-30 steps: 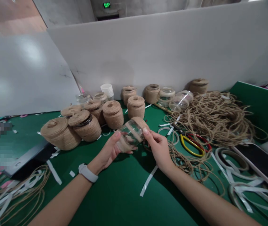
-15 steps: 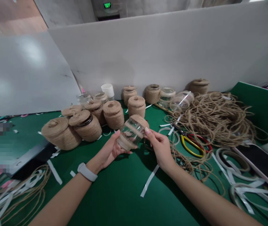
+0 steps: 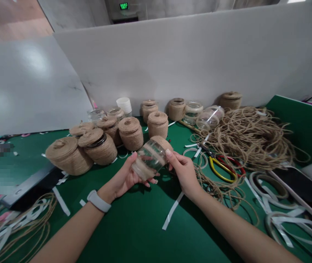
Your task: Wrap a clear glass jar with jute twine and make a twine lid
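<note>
A glass jar (image 3: 150,160) lies tilted in my left hand (image 3: 127,175), whose fingers curl round its side and lower end. Translucent bands circle the jar, and a tan twine-covered round (image 3: 162,142) shows at its upper right end. At that end's edge my right hand (image 3: 183,170) is closed in a pinch, thumb against fingers; a strand between the fingertips is too small to make out. Just right of this hand lies loose twine (image 3: 216,190). Several twine-wrapped jars (image 3: 130,135) with lids stand behind the left hand.
On the right are a big heap of twine (image 3: 251,138), scissors (image 3: 224,170) with red and yellow handles, tape rolls (image 3: 271,186) and a phone (image 3: 304,190). Bare glass jars (image 3: 193,112) and paper cups (image 3: 124,105) line the back panel. White strips (image 3: 172,212) litter the green table.
The jar has turned slightly in my left hand and sits a little lower. My right hand keeps its pinch at the jar's end. The whole view has shifted slightly.
</note>
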Available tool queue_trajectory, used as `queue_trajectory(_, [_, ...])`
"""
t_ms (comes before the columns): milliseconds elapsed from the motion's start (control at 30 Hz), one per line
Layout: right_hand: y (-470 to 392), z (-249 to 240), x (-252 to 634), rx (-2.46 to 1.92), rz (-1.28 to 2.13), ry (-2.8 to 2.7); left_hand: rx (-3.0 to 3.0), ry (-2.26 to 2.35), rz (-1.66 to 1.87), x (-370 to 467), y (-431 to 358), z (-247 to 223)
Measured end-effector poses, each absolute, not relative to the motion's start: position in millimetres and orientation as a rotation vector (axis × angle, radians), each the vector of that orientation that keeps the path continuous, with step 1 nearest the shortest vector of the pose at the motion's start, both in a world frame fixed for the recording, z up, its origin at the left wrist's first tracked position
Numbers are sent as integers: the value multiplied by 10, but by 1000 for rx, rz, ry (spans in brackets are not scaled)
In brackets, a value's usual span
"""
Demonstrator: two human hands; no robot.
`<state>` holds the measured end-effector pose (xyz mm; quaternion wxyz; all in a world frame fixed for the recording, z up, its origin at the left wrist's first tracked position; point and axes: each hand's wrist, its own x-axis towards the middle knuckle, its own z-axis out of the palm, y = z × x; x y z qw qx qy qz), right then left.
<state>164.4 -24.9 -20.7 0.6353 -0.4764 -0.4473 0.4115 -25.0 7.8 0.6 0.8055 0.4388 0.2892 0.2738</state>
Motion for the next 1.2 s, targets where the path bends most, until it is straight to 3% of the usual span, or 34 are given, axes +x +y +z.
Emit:
queue_trajectory(433, [-239, -257, 1650, -1085, 1059, -891, 1038, 794, 782, -143, 0, -45])
queue_trajectory(967, [-249, -225, 1636, -1143, 997, -1016, 862, 675, 590, -230, 85, 30])
queue_trajectory(1200, [-229, -244, 1649, -1050, 1065, -965, 916, 685, 680, -152, 39, 53])
